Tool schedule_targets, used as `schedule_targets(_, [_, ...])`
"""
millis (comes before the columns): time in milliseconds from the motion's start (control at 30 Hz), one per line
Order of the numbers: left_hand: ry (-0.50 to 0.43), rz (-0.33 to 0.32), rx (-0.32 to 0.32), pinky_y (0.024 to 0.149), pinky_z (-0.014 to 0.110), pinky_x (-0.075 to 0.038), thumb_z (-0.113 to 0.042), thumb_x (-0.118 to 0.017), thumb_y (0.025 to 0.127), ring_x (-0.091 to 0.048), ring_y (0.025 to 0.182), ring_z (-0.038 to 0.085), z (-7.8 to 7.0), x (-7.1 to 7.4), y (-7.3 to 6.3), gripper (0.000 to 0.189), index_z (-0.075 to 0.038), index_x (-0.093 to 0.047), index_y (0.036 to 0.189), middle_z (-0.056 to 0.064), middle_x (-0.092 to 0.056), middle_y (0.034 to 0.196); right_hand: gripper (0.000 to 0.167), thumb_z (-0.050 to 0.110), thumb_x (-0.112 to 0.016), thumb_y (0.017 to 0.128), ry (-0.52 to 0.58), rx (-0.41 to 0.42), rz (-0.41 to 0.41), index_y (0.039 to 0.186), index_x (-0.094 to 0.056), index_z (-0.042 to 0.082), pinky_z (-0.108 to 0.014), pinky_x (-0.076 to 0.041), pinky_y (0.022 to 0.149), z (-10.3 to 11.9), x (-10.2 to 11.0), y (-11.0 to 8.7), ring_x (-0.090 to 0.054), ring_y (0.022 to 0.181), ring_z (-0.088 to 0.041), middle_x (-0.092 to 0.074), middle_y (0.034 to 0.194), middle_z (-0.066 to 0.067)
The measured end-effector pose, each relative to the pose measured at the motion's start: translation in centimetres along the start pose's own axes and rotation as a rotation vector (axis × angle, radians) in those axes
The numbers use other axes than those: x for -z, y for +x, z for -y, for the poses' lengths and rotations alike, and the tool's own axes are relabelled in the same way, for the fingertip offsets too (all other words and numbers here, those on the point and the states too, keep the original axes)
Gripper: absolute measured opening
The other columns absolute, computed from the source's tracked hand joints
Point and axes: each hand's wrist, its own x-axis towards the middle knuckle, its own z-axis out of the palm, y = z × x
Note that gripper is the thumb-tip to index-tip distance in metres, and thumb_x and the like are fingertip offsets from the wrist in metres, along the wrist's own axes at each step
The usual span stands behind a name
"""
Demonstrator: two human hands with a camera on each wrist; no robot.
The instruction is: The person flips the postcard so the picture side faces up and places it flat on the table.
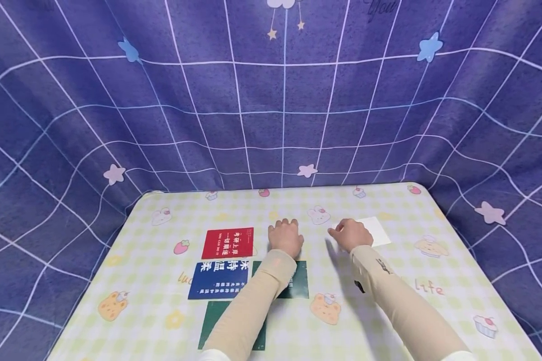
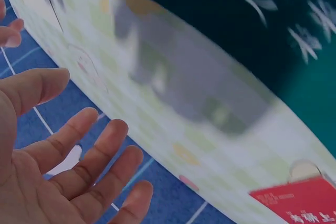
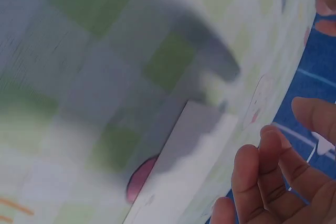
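Note:
My left hand hovers over the table with fingers spread and nothing in it, just beyond a dark green card. In the left wrist view its loosely bent fingers stand apart from the thumb. My right hand is beside a white card, overlapping its left part in the head view. Its fingers are relaxed and hold nothing; the white card lies flat below. A red card with white lettering and a blue card lie left of my left hand.
Another green card lies nearer me, partly hidden by my left forearm. The table wears a pale checked cloth with cartoon prints. A blue gridded curtain hangs behind and along the sides.

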Motion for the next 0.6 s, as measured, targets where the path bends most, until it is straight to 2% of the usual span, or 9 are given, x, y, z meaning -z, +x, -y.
schedule_targets(167, [-0.003,0.016,-0.023,0.097,0.048,-0.046,-0.037,-0.069,0.095,-0.061,0.112,0.027,-1.5,-0.6,0.2,0.039,-0.013,-0.067,0.125,0.009,-0.067,0.118,0.029,0.041,-0.069,0.092,0.011,-0.020,0.010,0.092,-0.070,0.012,-0.044,-0.049,0.060,-1.7,0.8,0.4,-0.064,0.073,-0.031,-0.071,0.095,-0.020])
schedule_targets(333, [0.012,0.020,-0.044,0.099,0.047,-0.045,-0.043,-0.069,0.094,-0.060,0.113,0.026,-3.1,-0.9,0.4,0.045,-0.013,-0.067,0.128,0.009,-0.067,0.120,0.030,0.040,-0.068,0.093,0.016,-0.024,0.021,0.096,-0.070,0.010,-0.045,-0.052,0.063,-3.1,2.0,0.6,-0.067,0.072,-0.032,-0.071,0.101,-0.024])
schedule_targets(467, [0.022,0.032,-0.058,0.099,0.046,-0.045,-0.050,-0.068,0.094,-0.061,0.114,0.026,-4.3,-1.3,0.6,0.051,-0.015,-0.066,0.132,0.009,-0.067,0.121,0.029,0.037,-0.069,0.093,0.017,-0.032,0.037,0.099,-0.071,0.008,-0.046,-0.051,0.067,-4.4,2.8,0.7,-0.067,0.083,-0.035,-0.070,0.108,-0.027])
schedule_targets(600, [0.014,0.036,-0.059,0.098,0.044,-0.047,-0.055,-0.069,0.091,-0.062,0.111,0.025,-5.4,-1.9,0.6,0.056,-0.014,-0.067,0.131,0.008,-0.069,0.117,0.031,0.033,-0.068,0.093,0.017,-0.030,0.084,0.110,-0.072,0.007,-0.051,-0.052,0.076,-6.2,3.3,1.2,-0.065,0.099,-0.043,-0.065,0.120,-0.030])
